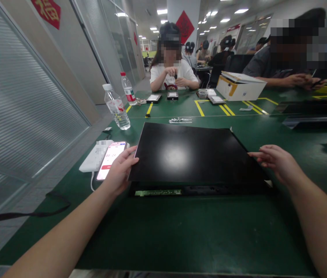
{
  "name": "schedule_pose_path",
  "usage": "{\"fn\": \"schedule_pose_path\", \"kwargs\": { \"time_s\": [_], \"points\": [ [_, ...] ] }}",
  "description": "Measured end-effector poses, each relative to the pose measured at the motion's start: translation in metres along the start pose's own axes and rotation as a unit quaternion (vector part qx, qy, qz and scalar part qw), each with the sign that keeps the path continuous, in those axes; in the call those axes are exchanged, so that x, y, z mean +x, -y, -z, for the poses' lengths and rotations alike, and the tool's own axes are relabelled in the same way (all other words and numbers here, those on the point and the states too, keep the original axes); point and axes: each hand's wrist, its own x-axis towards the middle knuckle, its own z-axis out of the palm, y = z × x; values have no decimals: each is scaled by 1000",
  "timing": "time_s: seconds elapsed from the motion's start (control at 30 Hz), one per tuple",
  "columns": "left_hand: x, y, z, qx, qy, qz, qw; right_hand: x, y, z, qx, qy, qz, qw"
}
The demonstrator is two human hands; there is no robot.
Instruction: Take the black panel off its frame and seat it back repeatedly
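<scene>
A flat black screen panel point(198, 154) with a glossy surface lies in front of me, reflecting a pale spot of light. My left hand point(120, 170) grips its left edge, thumb on top and fingers partly hidden at the side. At the right edge, my right hand point(276, 162) touches the panel with a fingertip, its other fingers loosely bent and apart. Beneath the panel's near edge shows a dark frame point(224, 190) with a green circuit board strip point(157, 192). How far the panel is raised above the frame I cannot tell.
Left of the panel are a lit phone point(111, 160), a white device with a cable point(92, 160) and two water bottles point(117, 108). Across the green table point(181, 231), a person handles a small item near hard drives point(154, 99). A white box point(240, 87) and dark panels point(316, 122) stand right.
</scene>
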Motion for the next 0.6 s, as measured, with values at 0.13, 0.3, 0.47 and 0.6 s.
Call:
{"fn": "schedule_pose_path", "kwargs": {
  "time_s": [0.13,0.3,0.47,0.6],
  "points": [
    [1,3,1,-2,4,10,1000,1,-1,0,-7,-3,0,1000],
    [1,4,2,-5,0,28,1000,3,-4,0,-27,2,8,1000],
    [-1,5,-2,-4,3,48,999,8,-11,2,-69,18,41,997],
    [-1,7,-5,-2,-5,58,998,10,-17,3,-110,26,70,991]
  ]
}}
